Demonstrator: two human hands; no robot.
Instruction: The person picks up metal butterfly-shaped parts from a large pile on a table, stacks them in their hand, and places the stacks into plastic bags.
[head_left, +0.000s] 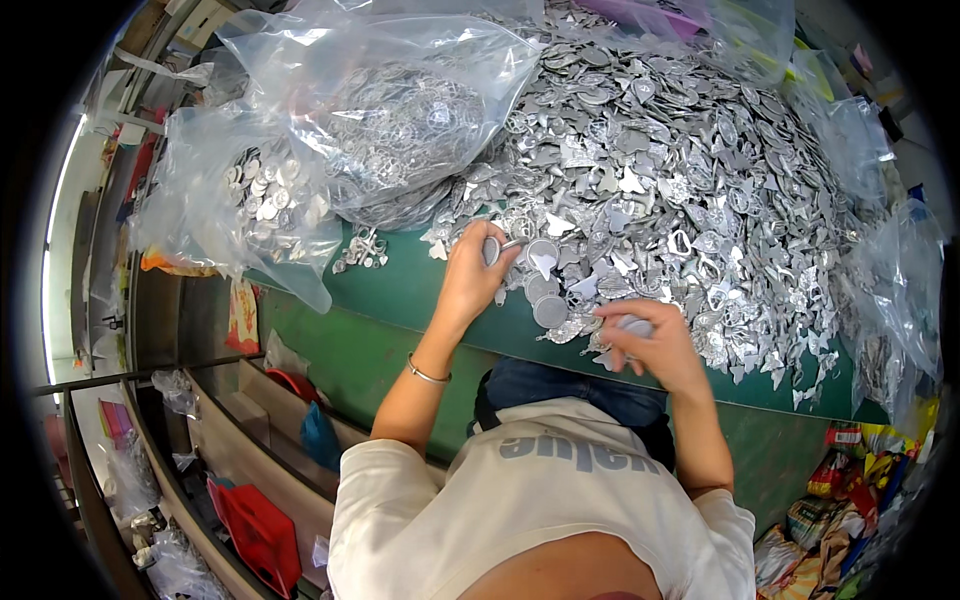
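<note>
My left hand (pixel 468 283) is closed on a round metal disc (pixel 491 251) at the near edge of a heap of small grey metal pieces (pixel 680 170). A second piece seen edge-on sticks out by its fingertips. My right hand (pixel 655 348) is bent around another round grey disc (pixel 634 325), slightly blurred, over the table's front edge. Between the hands, several flat round discs (pixel 549 311) lie partly overlapping. Many pieces in the heap are butterfly-shaped or openwork, and they overlap thickly.
A large clear plastic bag (pixel 390 110) of metal pieces stands left of the heap, beside a smaller bag (pixel 265 190) of shiny round pieces. A few tiny parts (pixel 361 250) lie on the green table (pixel 390 290). Shelves with a red bin (pixel 262 535) are at left, colourful packets (pixel 835 475) at right.
</note>
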